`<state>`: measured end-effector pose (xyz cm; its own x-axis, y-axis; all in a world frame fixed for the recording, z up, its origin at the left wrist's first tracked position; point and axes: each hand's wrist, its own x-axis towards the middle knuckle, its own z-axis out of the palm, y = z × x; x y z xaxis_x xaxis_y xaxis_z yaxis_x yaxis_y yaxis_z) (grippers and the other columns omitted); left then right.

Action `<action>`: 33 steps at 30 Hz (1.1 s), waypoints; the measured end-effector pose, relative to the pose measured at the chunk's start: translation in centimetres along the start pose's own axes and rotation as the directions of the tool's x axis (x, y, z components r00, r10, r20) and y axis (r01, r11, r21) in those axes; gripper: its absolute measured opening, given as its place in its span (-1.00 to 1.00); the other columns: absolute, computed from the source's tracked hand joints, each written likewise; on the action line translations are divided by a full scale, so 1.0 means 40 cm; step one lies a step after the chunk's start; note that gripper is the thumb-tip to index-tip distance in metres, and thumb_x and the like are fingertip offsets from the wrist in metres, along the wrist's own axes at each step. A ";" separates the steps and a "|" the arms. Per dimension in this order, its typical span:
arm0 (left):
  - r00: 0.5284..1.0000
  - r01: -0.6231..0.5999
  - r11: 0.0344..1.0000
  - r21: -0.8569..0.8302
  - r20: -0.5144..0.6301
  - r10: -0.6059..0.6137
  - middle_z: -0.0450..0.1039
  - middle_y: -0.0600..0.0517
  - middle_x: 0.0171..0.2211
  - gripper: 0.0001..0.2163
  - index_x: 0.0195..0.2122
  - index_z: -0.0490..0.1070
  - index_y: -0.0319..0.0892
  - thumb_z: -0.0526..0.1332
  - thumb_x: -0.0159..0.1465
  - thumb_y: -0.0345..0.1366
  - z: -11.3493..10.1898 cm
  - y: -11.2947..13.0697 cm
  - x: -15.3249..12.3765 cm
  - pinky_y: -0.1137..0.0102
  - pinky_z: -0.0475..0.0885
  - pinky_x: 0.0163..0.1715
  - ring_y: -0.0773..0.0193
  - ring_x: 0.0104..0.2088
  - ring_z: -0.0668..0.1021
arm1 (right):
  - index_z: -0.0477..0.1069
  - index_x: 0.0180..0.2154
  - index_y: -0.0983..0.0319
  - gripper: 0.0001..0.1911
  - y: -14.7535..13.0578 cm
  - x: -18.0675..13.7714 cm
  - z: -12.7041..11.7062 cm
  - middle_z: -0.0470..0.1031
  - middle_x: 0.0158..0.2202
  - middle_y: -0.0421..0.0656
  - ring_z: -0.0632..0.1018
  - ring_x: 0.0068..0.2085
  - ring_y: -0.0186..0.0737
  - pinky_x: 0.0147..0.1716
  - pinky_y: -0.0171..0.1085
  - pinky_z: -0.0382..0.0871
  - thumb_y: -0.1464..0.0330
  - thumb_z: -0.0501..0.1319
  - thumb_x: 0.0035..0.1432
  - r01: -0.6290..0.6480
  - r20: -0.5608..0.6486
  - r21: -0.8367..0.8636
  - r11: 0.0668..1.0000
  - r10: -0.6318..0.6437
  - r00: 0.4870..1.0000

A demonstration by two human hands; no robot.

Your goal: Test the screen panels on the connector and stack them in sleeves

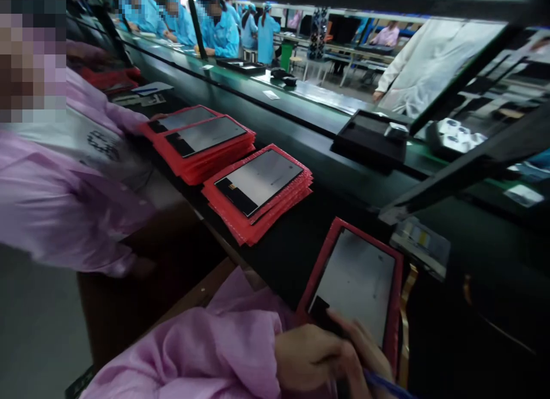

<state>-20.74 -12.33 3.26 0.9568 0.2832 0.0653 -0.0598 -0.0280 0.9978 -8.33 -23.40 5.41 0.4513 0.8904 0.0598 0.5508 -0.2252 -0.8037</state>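
Supporting bench: dark and long.
Red tray stacks: farther along the bench, a panel on top of each.
Nearest panel: lying in a single red tray at the bench's near edge.
Left hand: loosely curled, grip unclear.
Right hand: fingers on the panel's near corner.
Blue pen: poking out beneath them, hold unclear.

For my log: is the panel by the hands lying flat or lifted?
Lying flat: the panel rests face up on its red pad on the dark bench, with fingers touching its near corner.
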 end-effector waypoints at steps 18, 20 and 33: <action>0.914 0.404 0.915 -0.008 0.028 -0.404 0.05 0.16 -0.63 -0.41 -0.63 0.14 -0.19 0.09 0.18 0.29 -0.075 -0.005 -0.037 0.46 0.03 -0.57 0.44 -0.56 0.15 | 0.54 -0.06 0.16 -0.40 -0.056 0.011 -0.015 0.39 -0.41 -0.14 0.43 -0.46 -0.25 -0.51 -0.26 0.31 0.01 -0.16 0.36 0.092 -0.036 0.308 0.947 -0.085 0.996; 0.940 0.332 0.943 -0.023 -0.074 -0.333 0.04 0.16 -0.62 -0.44 -0.61 0.10 -0.16 -0.06 0.28 0.24 -0.105 -0.009 -0.036 0.45 0.04 -0.57 0.43 -0.57 0.14 | 0.51 -0.21 0.18 -0.32 -0.037 0.027 -0.014 0.31 -0.49 -0.19 0.35 -0.52 -0.29 -0.58 -0.30 0.21 -0.12 -0.20 0.32 0.015 -0.235 0.373 0.928 0.079 0.969; 0.952 -0.099 0.702 0.705 -0.138 0.272 0.52 -0.03 -0.35 -0.75 -0.20 0.40 -0.25 -0.06 0.36 -0.38 -0.171 -0.093 0.028 0.39 0.40 -0.29 0.26 -0.35 0.56 | 0.24 -0.46 0.18 -0.79 0.090 0.086 0.083 0.34 -0.57 -0.31 0.38 -0.54 -0.37 -0.52 -0.37 0.27 0.27 0.17 0.18 -0.218 -0.453 0.232 0.948 0.303 0.839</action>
<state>-21.38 -5.33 -0.32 0.8555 0.3945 0.3354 0.0642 -0.7235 0.6873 -7.11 -19.83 0.75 0.8632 0.4993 0.0747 0.2615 -0.3156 -0.9121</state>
